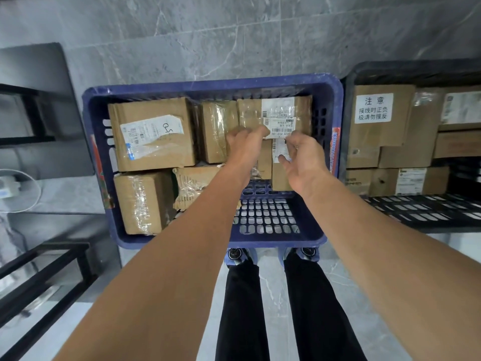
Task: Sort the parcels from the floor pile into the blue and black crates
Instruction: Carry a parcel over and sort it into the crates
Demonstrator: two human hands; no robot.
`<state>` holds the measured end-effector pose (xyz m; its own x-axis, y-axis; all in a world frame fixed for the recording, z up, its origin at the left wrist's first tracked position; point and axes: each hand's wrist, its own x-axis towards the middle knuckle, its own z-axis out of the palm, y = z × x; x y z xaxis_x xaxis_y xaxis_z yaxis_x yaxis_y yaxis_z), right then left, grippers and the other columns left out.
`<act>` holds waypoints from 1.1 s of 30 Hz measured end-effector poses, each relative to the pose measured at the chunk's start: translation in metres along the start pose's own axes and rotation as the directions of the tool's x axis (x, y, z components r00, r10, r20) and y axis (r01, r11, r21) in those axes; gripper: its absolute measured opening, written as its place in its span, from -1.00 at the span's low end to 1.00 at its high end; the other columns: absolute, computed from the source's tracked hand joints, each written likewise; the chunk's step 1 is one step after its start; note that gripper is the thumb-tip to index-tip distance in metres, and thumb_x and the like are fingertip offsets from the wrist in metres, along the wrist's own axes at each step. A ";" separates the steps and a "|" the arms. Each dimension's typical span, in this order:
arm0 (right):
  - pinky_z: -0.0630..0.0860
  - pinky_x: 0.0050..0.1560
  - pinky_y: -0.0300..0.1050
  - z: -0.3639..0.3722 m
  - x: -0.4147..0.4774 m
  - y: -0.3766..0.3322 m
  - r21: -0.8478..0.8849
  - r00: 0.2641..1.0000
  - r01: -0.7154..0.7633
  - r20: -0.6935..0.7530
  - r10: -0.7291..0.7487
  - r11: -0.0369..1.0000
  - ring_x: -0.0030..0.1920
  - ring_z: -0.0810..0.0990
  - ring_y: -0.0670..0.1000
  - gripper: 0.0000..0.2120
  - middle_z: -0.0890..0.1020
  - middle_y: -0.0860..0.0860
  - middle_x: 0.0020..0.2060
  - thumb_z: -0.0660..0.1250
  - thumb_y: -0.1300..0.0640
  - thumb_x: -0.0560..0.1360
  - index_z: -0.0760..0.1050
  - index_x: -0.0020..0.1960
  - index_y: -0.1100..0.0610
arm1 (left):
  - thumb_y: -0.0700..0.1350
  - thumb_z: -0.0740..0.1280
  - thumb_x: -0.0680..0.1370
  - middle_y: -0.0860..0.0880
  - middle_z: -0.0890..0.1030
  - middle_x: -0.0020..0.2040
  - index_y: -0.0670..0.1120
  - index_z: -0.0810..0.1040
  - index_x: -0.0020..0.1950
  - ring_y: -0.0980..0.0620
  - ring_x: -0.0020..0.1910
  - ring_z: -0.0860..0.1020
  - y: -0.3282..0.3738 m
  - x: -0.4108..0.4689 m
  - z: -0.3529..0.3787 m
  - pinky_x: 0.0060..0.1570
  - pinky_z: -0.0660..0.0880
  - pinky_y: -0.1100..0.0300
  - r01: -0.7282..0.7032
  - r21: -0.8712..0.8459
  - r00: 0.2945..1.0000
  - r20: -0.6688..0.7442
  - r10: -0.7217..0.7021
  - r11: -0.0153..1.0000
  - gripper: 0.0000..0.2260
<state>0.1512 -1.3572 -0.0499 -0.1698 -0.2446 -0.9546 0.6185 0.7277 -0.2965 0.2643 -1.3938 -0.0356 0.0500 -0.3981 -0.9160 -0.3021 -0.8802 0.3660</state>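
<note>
The left hand grips the near edge of the labelled box in the far right corner of the blue crate, the right hand loose and empty beside it; seat the box flat against the crate wall before letting go

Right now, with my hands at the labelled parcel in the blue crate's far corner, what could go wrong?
1. The labelled parcel seems perched above smaller boxes, and only the left hand grips its edge. It may tip into the bare near corner of the blue crate.
2. The right hand is at a white label that looks loose and might tear.
3. The shoes stand right at the crate: a trip risk.
</note>
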 end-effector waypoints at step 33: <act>0.11 0.64 0.06 0.028 -0.358 -0.117 -0.292 0.877 0.425 0.368 -0.309 0.857 0.64 0.17 -0.04 -0.35 0.18 -0.06 0.66 0.05 -0.26 0.71 0.09 0.70 0.03 | 0.19 0.27 0.59 0.02 0.45 0.45 0.06 0.45 0.43 0.01 0.36 0.46 0.114 -0.315 -0.149 0.40 0.41 -0.12 -0.275 -0.174 0.961 -0.045 0.272 0.945 -0.56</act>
<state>0.1612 -1.3727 0.3271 -0.0583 -0.6754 -0.7352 0.2333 0.7068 -0.6678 0.3559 -1.4068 0.3188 0.0086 -0.6335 -0.7737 -0.1334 -0.7675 0.6270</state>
